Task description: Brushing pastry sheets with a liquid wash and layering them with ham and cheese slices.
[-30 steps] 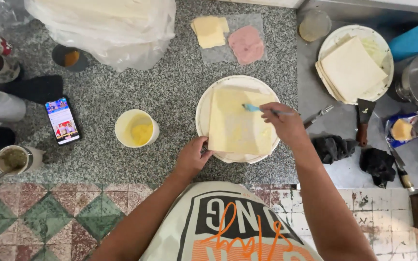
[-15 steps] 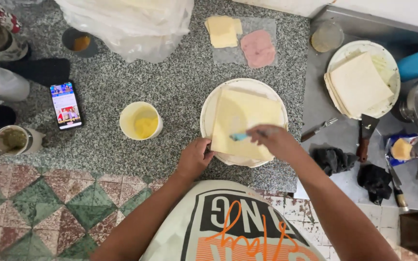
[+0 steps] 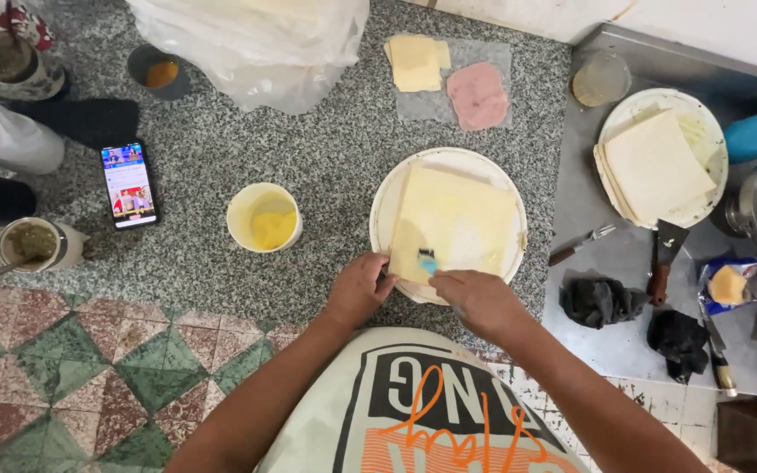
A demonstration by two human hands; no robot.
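A white plate point(image 3: 387, 206) on the speckled counter holds a pale yellow square sheet of dough point(image 3: 456, 223). My left hand point(image 3: 358, 289) rests on the plate's near rim and touches the sheet's near-left corner. My right hand point(image 3: 481, 302) grips a small blue brush point(image 3: 428, 262), whose tip lies on the near edge of the sheet. A yellow-white cup of yellow liquid point(image 3: 265, 219) stands to the left of the plate.
Cheese slices point(image 3: 415, 61) and pink ham point(image 3: 478, 94) lie on paper behind the plate. A second plate of stacked sheets point(image 3: 656, 166), a spatula point(image 3: 663, 258) and dark rags sit on the metal surface at right. A phone point(image 3: 130, 185) lies at left; a plastic bag point(image 3: 251, 39) at the back.
My right hand has drawn the brush from the sheet's upper right toward its near edge. My left hand has shifted slightly right along the rim. The view has moved closer over the plate.
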